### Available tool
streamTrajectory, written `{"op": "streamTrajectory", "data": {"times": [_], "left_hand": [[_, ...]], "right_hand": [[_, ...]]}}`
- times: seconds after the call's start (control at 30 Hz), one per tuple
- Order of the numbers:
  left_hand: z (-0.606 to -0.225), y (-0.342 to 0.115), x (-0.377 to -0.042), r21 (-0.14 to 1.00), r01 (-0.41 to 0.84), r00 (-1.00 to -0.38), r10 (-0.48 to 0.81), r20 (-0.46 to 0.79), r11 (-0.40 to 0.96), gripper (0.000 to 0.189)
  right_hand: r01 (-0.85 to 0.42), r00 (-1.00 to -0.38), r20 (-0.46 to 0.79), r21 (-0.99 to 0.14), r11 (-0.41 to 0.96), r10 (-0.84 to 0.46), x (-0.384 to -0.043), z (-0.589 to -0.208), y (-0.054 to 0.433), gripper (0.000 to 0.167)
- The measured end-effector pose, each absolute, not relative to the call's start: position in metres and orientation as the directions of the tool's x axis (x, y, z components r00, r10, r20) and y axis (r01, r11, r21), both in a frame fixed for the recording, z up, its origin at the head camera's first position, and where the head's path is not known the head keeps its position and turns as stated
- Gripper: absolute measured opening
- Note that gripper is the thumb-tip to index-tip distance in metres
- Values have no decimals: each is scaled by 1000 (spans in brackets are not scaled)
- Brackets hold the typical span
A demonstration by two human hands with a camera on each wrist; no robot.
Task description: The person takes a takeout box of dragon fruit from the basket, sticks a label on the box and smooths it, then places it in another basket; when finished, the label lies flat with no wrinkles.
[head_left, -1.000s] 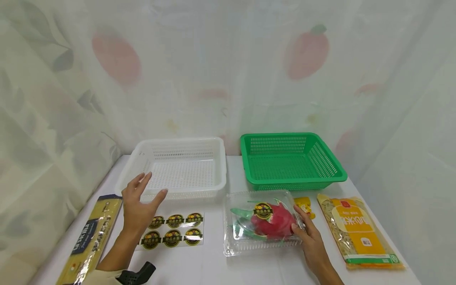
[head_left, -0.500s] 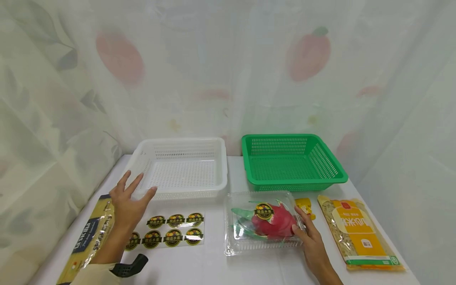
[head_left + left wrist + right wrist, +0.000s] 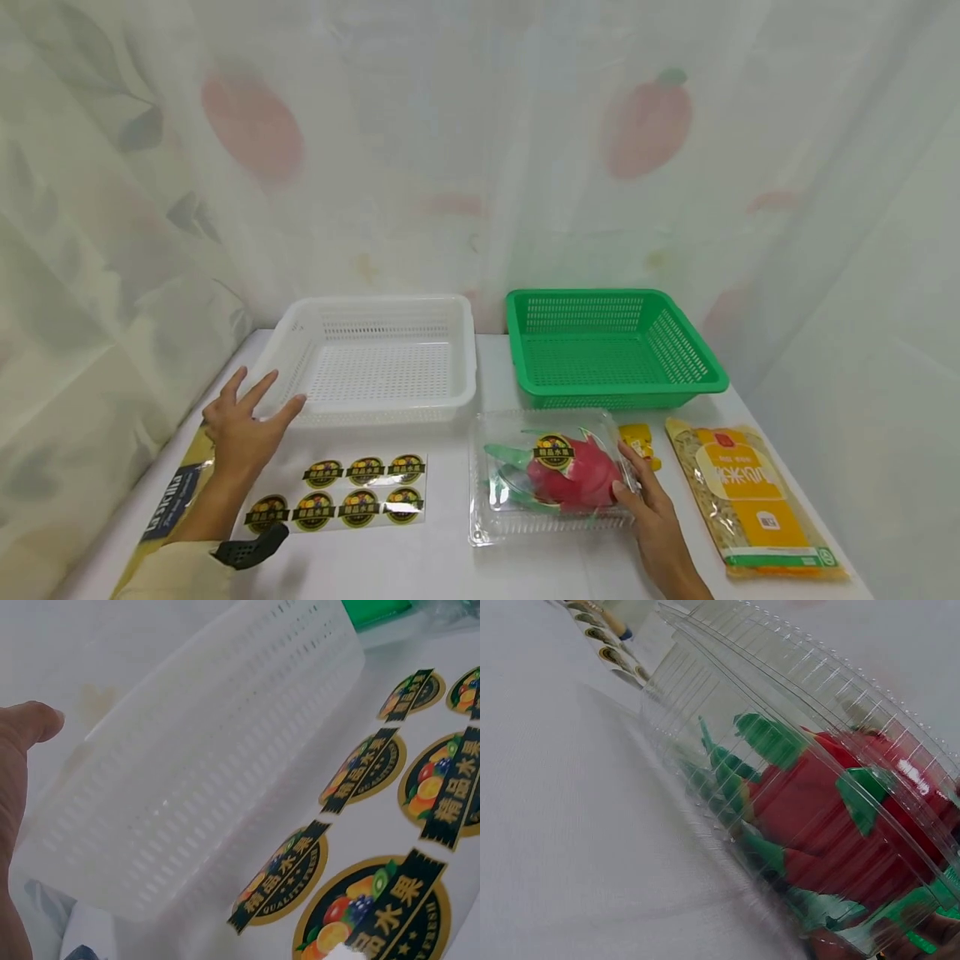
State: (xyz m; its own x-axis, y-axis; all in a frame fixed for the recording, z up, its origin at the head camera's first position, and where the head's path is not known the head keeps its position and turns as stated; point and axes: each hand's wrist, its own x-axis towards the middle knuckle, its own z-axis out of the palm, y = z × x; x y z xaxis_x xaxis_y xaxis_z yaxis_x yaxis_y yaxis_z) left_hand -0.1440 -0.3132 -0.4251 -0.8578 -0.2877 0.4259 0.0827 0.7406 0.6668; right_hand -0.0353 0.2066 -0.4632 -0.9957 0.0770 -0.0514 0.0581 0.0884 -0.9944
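Observation:
My right hand (image 3: 651, 521) grips the right side of a clear plastic clamshell box (image 3: 480, 500), its thumb at the near part of that side and fingers farther back. Inside lies a red dragon fruit (image 3: 577, 479) with green leaf tips; a round dark fruit sticker (image 3: 552, 451) shows over it. The right wrist view has the box (image 3: 705, 682) from the side, lid down. My left hand (image 3: 243, 437) holds nothing, fingers spread, near the front left corner of the white basket (image 3: 375, 406). To its right lies a sheet of round stickers (image 3: 360, 507).
A green basket (image 3: 622, 389) stands back right, behind the box. A yellow noodle bag (image 3: 757, 500) lies at the right edge. Partly hidden behind the box is a small yellow packet (image 3: 649, 457). A spaghetti pack (image 3: 176, 500) lies at left, partly covered by my left arm.
My left hand has moved left and slightly down, away from the white basket's middle, uncovering more of the sticker sheet. My right hand keeps its grip on the box, which stays in place.

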Motion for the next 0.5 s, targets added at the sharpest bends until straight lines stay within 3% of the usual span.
{"op": "streamTrajectory", "data": {"times": [0.5], "left_hand": [[-434,-329,-161,535,-13,-906,-237,352,845,70]], "right_hand": [[53,-995,-44,-994,94,87,-34,-463,207,54]]}}
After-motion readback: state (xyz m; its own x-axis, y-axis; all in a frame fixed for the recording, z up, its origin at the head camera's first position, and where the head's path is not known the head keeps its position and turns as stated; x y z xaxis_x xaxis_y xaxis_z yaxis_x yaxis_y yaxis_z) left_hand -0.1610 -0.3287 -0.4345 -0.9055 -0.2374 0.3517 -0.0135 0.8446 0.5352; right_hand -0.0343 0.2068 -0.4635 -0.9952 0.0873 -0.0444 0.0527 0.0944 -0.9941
